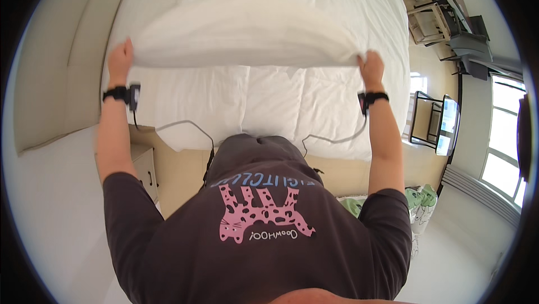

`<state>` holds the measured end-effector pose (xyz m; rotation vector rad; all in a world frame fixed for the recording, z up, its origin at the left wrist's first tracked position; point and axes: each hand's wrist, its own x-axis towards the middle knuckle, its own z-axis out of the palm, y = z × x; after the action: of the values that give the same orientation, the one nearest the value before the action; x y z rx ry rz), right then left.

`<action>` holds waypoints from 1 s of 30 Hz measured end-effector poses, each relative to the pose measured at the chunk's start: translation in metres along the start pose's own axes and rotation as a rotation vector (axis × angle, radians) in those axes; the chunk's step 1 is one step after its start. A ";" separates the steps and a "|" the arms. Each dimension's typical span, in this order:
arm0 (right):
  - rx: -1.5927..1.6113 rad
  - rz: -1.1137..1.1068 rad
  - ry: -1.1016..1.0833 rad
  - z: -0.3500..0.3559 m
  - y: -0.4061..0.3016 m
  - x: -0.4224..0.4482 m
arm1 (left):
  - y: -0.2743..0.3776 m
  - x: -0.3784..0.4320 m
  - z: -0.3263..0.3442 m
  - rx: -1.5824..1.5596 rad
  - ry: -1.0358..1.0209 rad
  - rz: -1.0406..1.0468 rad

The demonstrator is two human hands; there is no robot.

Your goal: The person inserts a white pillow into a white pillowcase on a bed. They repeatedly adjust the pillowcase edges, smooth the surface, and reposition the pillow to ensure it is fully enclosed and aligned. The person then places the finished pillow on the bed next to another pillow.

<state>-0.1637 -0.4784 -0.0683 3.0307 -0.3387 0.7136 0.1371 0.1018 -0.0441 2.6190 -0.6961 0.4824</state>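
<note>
Both arms reach out over a bed spread with a white quilt (273, 97). My left hand (120, 60) is closed on one corner of a white cloth (244, 38), and my right hand (372, 68) is closed on the opposite corner. Between them the near edge of the cloth runs nearly straight, while its middle billows up and away from me, blurred by motion. Whether the cloth is a pillowcase or a sheet, I cannot tell. Each wrist bears a black strap with a small device and a cable.
A padded headboard or panel (63, 59) lines the bed's left side. A bedside cabinet (145, 171) stands at the lower left. To the right are a folding table or stool (433, 122), several chairs (469, 49) and green-white bags (421, 203). Part of another person shows at the top right.
</note>
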 end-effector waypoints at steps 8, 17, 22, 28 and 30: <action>-0.033 -0.162 -0.935 0.106 -0.037 -0.159 | -0.020 -0.207 0.146 0.137 -0.732 -0.052; 0.022 0.016 -0.920 0.120 -0.047 -0.213 | -0.040 -0.242 0.159 0.097 -0.792 -0.043; -0.128 0.136 -1.142 0.130 -0.047 -0.245 | -0.029 -0.262 0.152 0.276 -1.062 -0.149; 0.225 0.666 -0.630 0.132 -0.061 -0.244 | -0.002 -0.264 0.152 0.131 -0.458 -0.524; 0.223 0.490 -0.296 0.129 -0.096 -0.178 | 0.044 -0.207 0.155 0.017 -0.287 -0.313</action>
<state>-0.2425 -0.3550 -0.2586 3.2931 -1.1049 0.3161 -0.0209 0.0792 -0.2531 2.7729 -0.3507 0.0209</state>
